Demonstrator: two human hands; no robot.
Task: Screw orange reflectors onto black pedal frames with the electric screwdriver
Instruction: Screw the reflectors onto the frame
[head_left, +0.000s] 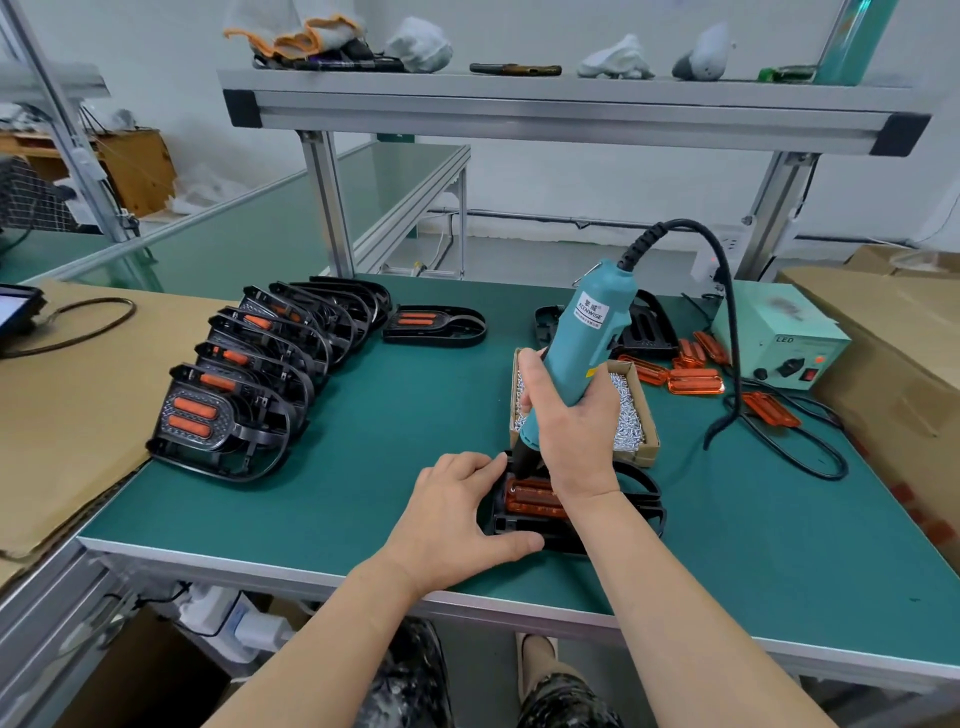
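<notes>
The electric screwdriver was gripped in the closed right hand, its tip set down on the orange reflector just below that hand. The black pedal frame under the reflector was steadied by the left hand, fingers spread against its left edge.
</notes>
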